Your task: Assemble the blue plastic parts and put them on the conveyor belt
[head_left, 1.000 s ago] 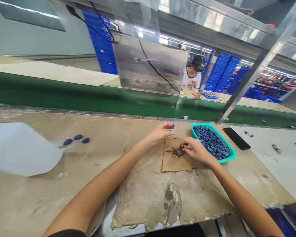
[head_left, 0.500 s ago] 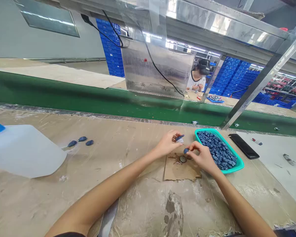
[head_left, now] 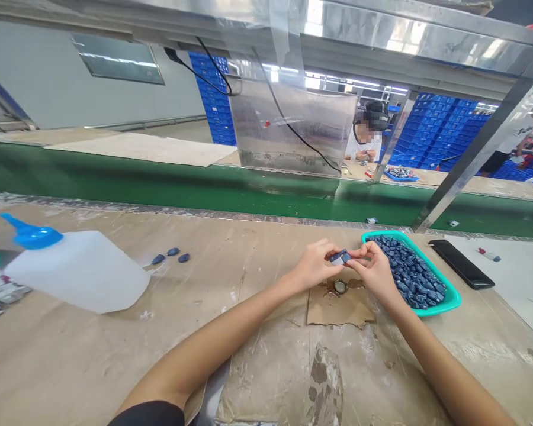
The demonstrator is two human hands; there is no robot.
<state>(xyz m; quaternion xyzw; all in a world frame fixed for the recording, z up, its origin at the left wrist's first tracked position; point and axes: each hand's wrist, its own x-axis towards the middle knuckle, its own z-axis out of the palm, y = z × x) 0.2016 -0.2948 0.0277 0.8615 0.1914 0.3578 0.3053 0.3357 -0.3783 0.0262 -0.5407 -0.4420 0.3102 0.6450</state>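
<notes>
Your left grip (head_left: pixel 314 266) and right grip (head_left: pixel 376 272) both pinched the small blue part (head_left: pixel 340 257), long axis left-right between them, just above the round cap (head_left: pixel 340 287).

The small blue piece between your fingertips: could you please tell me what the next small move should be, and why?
Probably squeeze the blue piece gently and keep it level. The left hand and right hand both pinch it at the fingertips, just above the round cap on the stained cardboard, so it may be wet.
</notes>
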